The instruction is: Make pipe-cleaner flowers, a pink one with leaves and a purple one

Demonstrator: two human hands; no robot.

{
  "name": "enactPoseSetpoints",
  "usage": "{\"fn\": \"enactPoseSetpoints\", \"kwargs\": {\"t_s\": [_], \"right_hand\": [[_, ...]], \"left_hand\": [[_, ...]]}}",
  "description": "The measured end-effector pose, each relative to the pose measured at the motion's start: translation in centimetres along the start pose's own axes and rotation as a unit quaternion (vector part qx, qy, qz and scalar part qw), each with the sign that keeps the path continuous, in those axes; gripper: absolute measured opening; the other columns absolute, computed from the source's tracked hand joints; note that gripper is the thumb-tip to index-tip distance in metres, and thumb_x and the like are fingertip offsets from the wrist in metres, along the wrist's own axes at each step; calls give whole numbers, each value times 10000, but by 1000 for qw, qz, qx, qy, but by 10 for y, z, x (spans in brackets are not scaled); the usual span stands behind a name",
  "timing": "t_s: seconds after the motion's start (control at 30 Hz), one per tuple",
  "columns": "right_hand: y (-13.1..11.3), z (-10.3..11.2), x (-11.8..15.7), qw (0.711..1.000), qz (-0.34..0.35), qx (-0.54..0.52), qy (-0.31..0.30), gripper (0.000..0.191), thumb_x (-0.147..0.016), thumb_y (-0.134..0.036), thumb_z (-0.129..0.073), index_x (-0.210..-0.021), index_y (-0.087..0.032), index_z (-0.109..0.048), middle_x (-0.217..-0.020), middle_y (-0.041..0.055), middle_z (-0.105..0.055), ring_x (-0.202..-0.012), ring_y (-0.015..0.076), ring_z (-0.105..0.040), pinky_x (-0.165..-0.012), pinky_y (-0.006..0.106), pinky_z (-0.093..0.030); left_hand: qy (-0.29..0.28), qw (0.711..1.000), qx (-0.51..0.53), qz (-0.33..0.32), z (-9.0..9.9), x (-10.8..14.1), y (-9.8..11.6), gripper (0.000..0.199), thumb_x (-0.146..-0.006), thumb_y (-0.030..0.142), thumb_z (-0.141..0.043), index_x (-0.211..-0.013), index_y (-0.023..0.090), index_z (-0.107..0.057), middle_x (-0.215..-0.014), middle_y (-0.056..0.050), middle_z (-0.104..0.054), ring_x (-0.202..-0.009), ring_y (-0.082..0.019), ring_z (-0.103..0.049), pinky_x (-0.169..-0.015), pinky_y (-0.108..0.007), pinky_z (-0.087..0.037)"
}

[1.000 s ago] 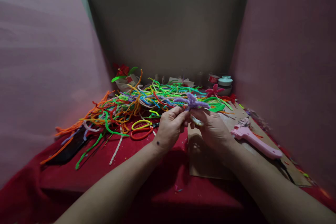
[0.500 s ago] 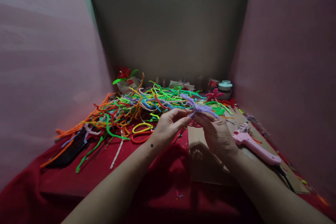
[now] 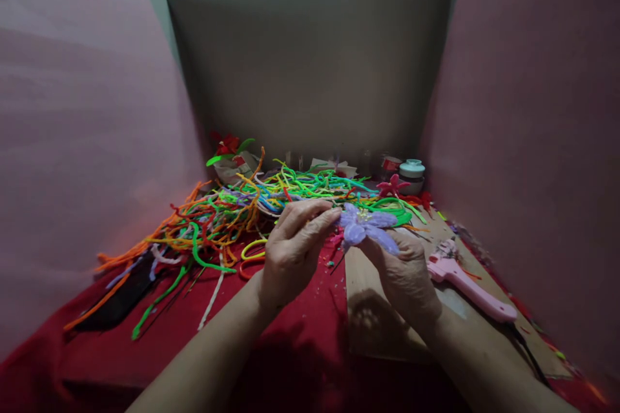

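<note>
A lilac pipe-cleaner flower (image 3: 356,232) with a pale yellow centre faces up and toward me, its fuzzy petals spread. My right hand (image 3: 404,271) is closed on it from below and from the right, the fingertips partly hidden behind the petals. At the left edge of the flower, my left hand (image 3: 298,248) pinches a petal tip between thumb and fingers. Both hands hold the flower above the table, over the left edge of a cardboard sheet (image 3: 372,329).
A tangled heap of coloured pipe cleaners (image 3: 242,206) spreads behind and left. Scissors (image 3: 252,258) lie beside my left wrist. A pink glue gun (image 3: 472,287) rests on the cardboard at right. Further back are a pink flower (image 3: 393,185), a lidded jar (image 3: 411,171) and a red flower (image 3: 227,143).
The flower has turned from edge-on to showing its open face and yellow centre. My left hand has rolled over, its back now upward, and moved to the petal's left side.
</note>
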State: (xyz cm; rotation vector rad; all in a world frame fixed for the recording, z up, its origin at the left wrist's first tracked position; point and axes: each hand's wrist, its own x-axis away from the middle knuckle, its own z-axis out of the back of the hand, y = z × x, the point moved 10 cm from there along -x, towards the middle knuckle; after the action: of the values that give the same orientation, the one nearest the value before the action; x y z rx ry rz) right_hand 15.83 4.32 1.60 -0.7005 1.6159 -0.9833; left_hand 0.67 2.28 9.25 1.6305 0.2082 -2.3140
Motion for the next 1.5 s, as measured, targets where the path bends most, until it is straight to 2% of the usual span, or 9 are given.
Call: {"fn": "enactPoseSetpoints", "kwargs": {"t_s": [0.13, 0.2, 0.3, 0.4, 0.47, 0.87, 1.13, 1.2, 1.5], "right_hand": [[-6, 5, 0, 997, 46, 52, 17, 154, -775, -307, -653, -665, -224, -722, -652, -6, -655, -653, 176, -547, -660, 306, -435], [-10, 7, 0, 994, 75, 79, 28, 134, -785, -309, -645, -729, -246, -749, -732, 17, -695, -735, 207, -580, -728, 333, -447], [-9, 10, 1, 990, 96, 100, 38, 126, -781, -329, -656, -829, -274, -759, -856, 36, -711, -814, 228, -595, -780, 360, -452], [-10, 10, 4, 986, 116, 111, 41, 148, -786, -337, -654, -886, -289, -751, -918, 40, -701, -864, 231, -591, -811, 376, -449], [-9, 9, 5, 986, 114, 112, 38, 126, -790, -318, -649, -861, -298, -751, -896, 32, -700, -854, 223, -591, -803, 371, -453], [-19, 3, 7, 984, 138, 108, 31, 128, -801, -271, -635, -835, -304, -755, -873, 28, -697, -854, 209, -587, -781, 364, -465], [-34, 4, 13, 971, 205, 117, 36, 155, -791, -226, -630, -852, -295, -755, -874, 41, -707, -836, 216, -595, -780, 378, -468], [-31, 4, 12, 972, 193, 128, 33, 156, -797, -225, -619, -848, -282, -755, -866, 53, -697, -834, 223, -597, -769, 386, -471], [-24, 6, 13, 966, 194, 168, 41, 143, -806, -266, -625, -878, -288, -747, -851, 57, -641, -828, 220, -570, -765, 392, -469]], "left_hand": [[56, 975, 91, 197, 13, 7, -36, 269, -818, 131, -590, -1065, 231, -621, -964, -35, -618, -867, -135, -579, -761, -266, -480], [76, 916, 196, 343, 11, 19, -56, 115, -836, 214, -576, -943, 194, -612, -778, -2, -585, -675, -97, -545, -625, -218, -453], [-32, 789, 358, 499, -25, 38, -56, 263, -818, 385, -587, -707, 148, -568, -570, 21, -506, -474, -65, -445, -449, -190, -351], [-122, 682, 445, 567, -54, 52, -39, 337, -745, 432, -665, -644, 135, -543, -524, 33, -488, -400, -36, -382, -387, -173, -262], [-140, 651, 474, 576, -65, 56, -32, 298, -718, 376, -703, -642, 133, -549, -512, 48, -473, -381, -23, -359, -382, -168, -242], [-103, 703, 448, 543, -57, 40, -43, 324, -760, 439, -661, -683, 136, -578, -534, 32, -516, -430, -45, -430, -397, -173, -308], [-88, 517, 548, 652, -85, 66, -34, 175, -693, 268, -669, -668, 145, -548, -464, 53, -457, -347, -39, -345, -334, -159, -224], [-86, 503, 559, 654, -86, 67, -33, 169, -695, 275, -656, -663, 153, -544, -457, 49, -464, -337, -45, -351, -323, -162, -228], [-184, 609, 528, 563, -79, 59, -21, 334, -681, 412, -719, -594, 128, -565, -497, 23, -515, -336, -46, -412, -339, -186, -307]]}}
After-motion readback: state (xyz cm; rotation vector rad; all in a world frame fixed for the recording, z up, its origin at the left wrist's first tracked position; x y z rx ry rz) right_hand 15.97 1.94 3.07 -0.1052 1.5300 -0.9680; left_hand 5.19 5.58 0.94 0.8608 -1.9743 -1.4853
